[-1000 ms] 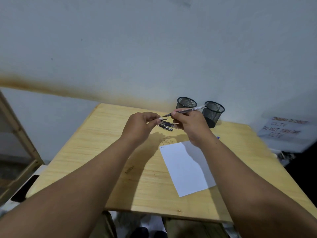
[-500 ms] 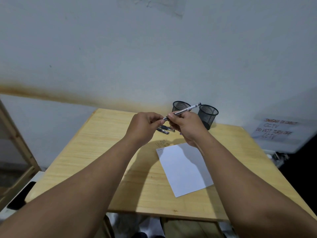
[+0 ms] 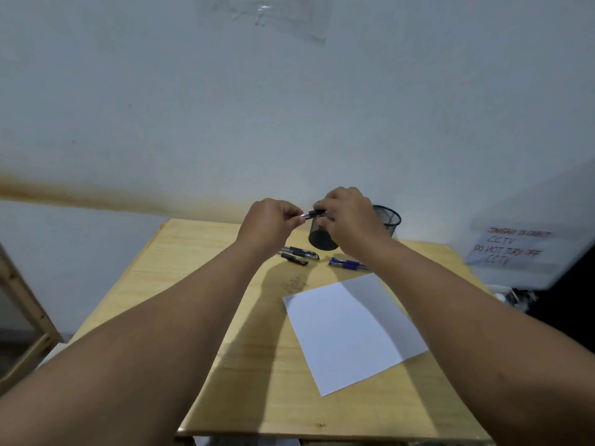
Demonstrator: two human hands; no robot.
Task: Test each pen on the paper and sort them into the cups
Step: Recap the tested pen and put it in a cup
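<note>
both hands (image 3: pixel 270 220) (image 3: pixel 349 215) grip a slim black pen (image 3: pixel 310 214) above round mesh cups (image 3: pixel 322 239).

- Two bare forearms, entering from the lower corners of the head view.
- No sleeves, cuffs or fabric anywhere along either arm up to the frame edge.
- Left hand (image 3: pixel 269 222) bare: no glove, ring or watch visible on it.
- Right hand (image 3: pixel 349 217) likewise bare, wrist free of any band or strap.
- Fingernails too small and blurred to make out.
</note>
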